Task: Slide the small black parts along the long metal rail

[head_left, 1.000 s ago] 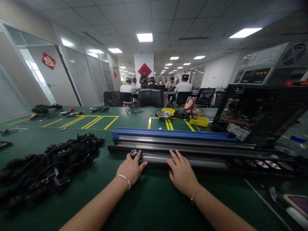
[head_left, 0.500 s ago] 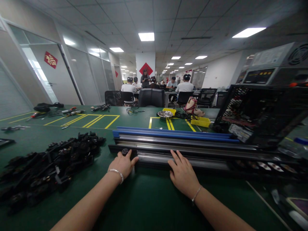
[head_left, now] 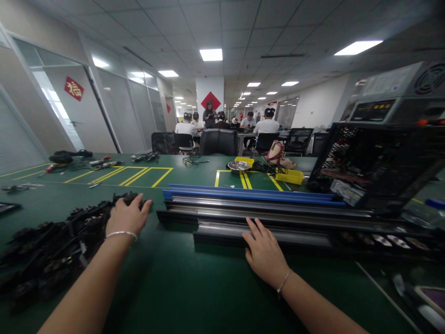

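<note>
My left hand (head_left: pixel 128 215) is over the far right end of a pile of small black parts (head_left: pixel 66 246). Its fingers are bent around a dark black part (head_left: pixel 130 198), partly hidden by the hand; the kind cannot be made out. My right hand (head_left: pixel 266 253) lies flat with fingers stretched out on a long black metal rail with a shiny groove (head_left: pixel 222 228). Behind it lie a longer black rail (head_left: pixel 181 214) and a blue rail (head_left: pixel 243 191), side by side across the green table.
An opened computer case (head_left: pixel 375 167) stands at the right, with a power supply (head_left: pixel 385 86) on top. Farther back are a metal bowl (head_left: pixel 238 165), a yellow tray (head_left: pixel 290 176), cables (head_left: pixel 194 160) and tools (head_left: pixel 104 162). Several people sit at tables beyond.
My left hand has moved left from the near rail's end to the black pile. The dark piece by its fingers no longer shows at the rail. My right hand has stayed put.
</note>
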